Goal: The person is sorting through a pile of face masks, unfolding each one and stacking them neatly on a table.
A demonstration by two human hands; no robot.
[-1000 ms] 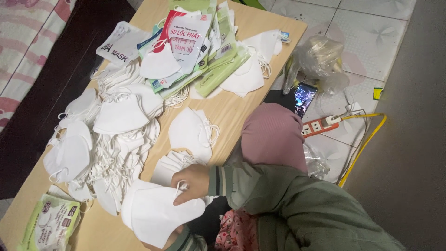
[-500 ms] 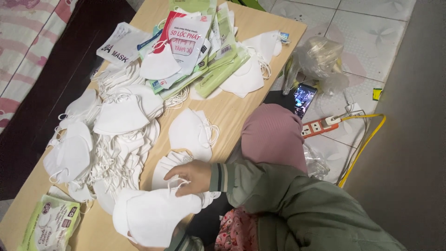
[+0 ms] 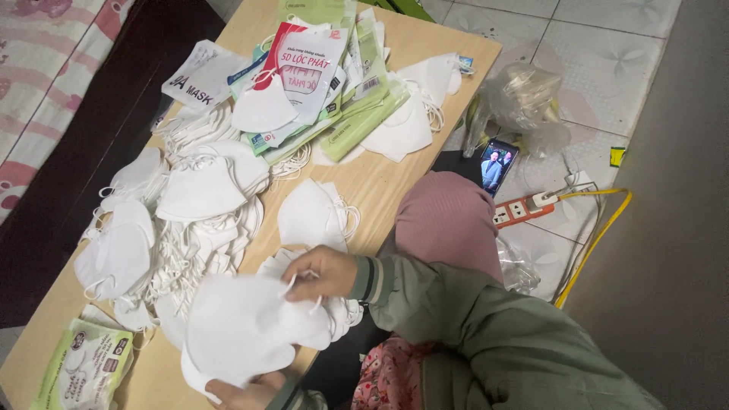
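At the table's near edge, the left hand [image 3: 254,391] grips the lower rim of a white, soft, cup-shaped mask [image 3: 243,330]. The right hand [image 3: 323,275], just above it, pinches its thin ear loop [image 3: 292,282]. Beyond lie loose white masks [image 3: 182,220], then glossy packets [image 3: 311,68] at the far corner.

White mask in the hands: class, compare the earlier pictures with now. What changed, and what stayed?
The right hand kept pinching the ear loop and slid slightly up the table. The white mask shifted left, then back right. The left hand stays under its lower edge. The mask piles, packets and phone did not move.
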